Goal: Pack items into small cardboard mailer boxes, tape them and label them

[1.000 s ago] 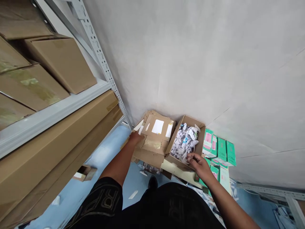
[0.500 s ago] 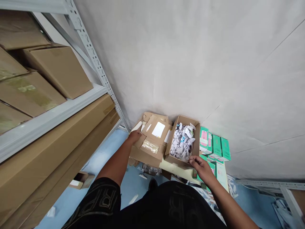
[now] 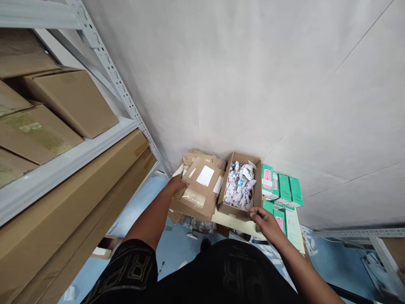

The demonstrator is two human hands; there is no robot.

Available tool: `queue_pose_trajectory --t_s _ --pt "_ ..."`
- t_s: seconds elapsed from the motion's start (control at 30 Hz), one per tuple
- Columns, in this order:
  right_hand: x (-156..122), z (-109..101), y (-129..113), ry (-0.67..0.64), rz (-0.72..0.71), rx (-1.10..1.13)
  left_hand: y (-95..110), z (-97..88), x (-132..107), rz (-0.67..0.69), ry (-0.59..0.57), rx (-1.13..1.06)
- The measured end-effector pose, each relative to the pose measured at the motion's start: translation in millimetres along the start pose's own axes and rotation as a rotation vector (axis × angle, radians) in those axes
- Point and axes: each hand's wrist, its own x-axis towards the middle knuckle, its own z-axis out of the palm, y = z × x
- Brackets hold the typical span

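My left hand (image 3: 177,183) is closed on the left edge of a flattened cardboard box (image 3: 191,181). That flattened box carries white labels and clear tape and lies on more folded cardboard. Just to its right stands an open cardboard box (image 3: 223,195), filled with crumpled white paper (image 3: 239,183). At the near right corner of the open box, my right hand (image 3: 263,218) pinches the rim between thumb and fingers. My left fingertips are partly hidden under the cardboard.
Green boxes (image 3: 284,188), several of them, stand right of the open box on a pale yellow table (image 3: 236,221). Left, a metal shelf (image 3: 117,126) holds brown cartons (image 3: 74,101). Behind the table rises a grey wall (image 3: 234,76). Scraps litter the blue floor (image 3: 172,249).
The upper flattened cardboard has shifted and turned slightly towards me with my left hand, showing more cardboard behind it. My right hand stays at the open box's corner. The view has moved slightly.
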Motion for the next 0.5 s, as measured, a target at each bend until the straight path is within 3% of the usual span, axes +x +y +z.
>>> queue_pose_trajectory --t_s 0.27,0.5 --pt "-5.9 7.3 8.3 -0.004 0.01 -0.013 13.5 -31.4 -8.2 0.169 0.001 0.031" --pt "-8.1 8.6 6.5 -0.009 0.004 -0.041 29.8 -86.2 -25.6 0.374 -0.25 -0.178"
